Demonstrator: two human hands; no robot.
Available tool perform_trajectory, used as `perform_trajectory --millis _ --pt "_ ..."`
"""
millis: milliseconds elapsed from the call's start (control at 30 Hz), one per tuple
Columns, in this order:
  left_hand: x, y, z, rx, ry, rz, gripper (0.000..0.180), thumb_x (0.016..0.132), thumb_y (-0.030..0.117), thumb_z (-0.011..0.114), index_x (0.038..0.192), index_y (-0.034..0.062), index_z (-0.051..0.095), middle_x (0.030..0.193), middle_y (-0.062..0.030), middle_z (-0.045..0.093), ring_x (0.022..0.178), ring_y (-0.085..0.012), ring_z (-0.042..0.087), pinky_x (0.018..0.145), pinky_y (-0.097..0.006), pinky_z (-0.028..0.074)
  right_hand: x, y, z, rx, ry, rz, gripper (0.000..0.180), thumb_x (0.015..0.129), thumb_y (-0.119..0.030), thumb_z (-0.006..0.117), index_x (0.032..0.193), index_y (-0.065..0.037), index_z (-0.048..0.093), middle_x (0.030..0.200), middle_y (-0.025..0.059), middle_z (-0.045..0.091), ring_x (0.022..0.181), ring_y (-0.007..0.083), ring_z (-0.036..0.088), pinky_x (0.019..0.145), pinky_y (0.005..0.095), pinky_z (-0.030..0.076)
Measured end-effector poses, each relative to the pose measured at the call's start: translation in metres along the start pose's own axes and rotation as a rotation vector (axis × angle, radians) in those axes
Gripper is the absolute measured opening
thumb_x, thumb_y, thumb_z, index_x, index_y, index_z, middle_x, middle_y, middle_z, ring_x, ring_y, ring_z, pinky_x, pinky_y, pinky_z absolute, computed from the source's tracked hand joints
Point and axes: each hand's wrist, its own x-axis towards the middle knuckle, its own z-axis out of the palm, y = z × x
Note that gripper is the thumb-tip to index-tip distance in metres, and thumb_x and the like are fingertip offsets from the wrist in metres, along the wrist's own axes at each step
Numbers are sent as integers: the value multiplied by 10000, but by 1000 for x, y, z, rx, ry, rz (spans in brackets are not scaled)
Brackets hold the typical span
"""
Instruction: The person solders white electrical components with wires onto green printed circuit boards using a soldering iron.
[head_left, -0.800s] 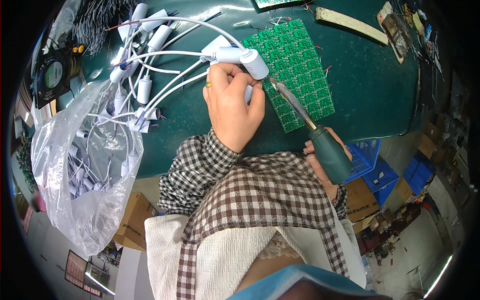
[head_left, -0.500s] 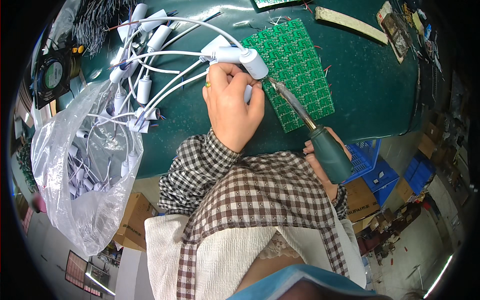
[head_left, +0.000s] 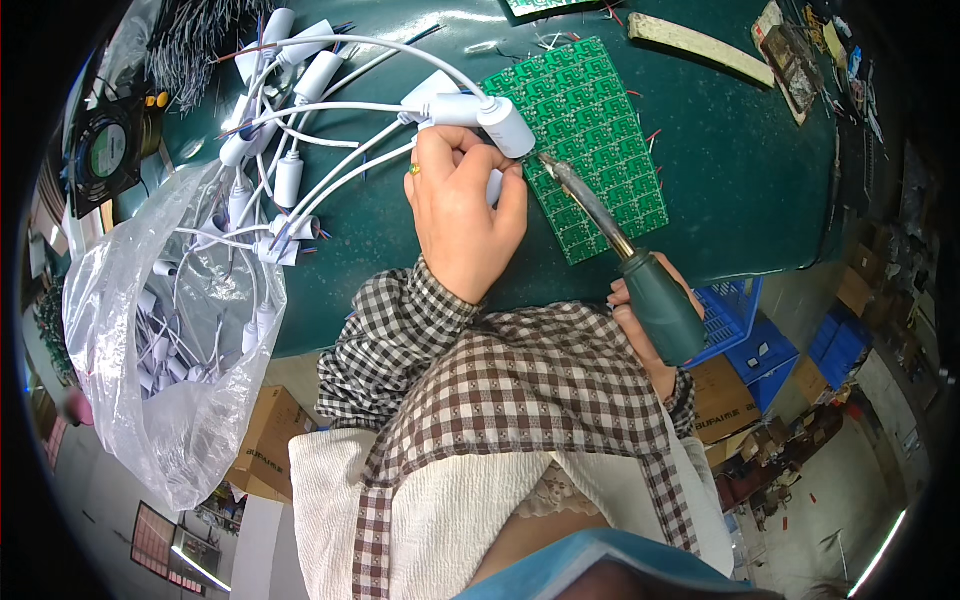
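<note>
My left hand [head_left: 462, 212] grips a white cylindrical cable connector [head_left: 478, 112] against the left edge of a green circuit board panel [head_left: 592, 140] on the dark green table [head_left: 740, 180]. My right hand [head_left: 645, 310] holds a soldering iron [head_left: 625, 255] by its dark green handle, with the metal tip touching the board just beside the connector. White cables run from the connector toward the upper left.
Several white connectors with cables [head_left: 270, 150] lie at the left, some inside a clear plastic bag [head_left: 160, 340] hanging off the table edge. A small black fan [head_left: 108, 148] sits far left. Blue crates [head_left: 755, 340] and cardboard boxes [head_left: 725, 400] stand on the floor at the right.
</note>
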Motion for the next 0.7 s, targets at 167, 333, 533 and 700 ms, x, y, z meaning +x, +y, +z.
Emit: perform_trajectory --millis 167,333,533,700 --pt "-1 -2 1 3 -2 -3 121 778 52 755 830 10 655 969 -117 551 837 -280 570 717 -399 456 1 0 -2 -3 -21 37 568 774 -292 864 1191 40 665 1076 161 721 881 262 727 791 353 588" --pt "-2 -3 3 -42 -11 -34 110 766 93 729 838 44 662 977 -81 529 908 -256 538 746 -408 373 1 -3 -2 -7 -22 51 571 772 -287 866 1191 43 664 1079 163 721 882 262 728 797 356 589" --pt "-2 -4 1 -39 -11 -15 112 775 97 732 842 47 658 972 -79 535 871 -252 547 727 -401 382 -1 2 -3 -15 -13 50 586 771 -294 869 1199 48 660 1077 169 723 896 271 733 804 360 593" --pt "-1 -5 -4 -101 -13 10 146 763 55 768 856 26 659 985 -99 563 881 -267 579 746 -385 446 0 0 -2 -5 7 23 588 771 -296 870 1199 48 661 1075 169 724 891 273 734 798 362 595"
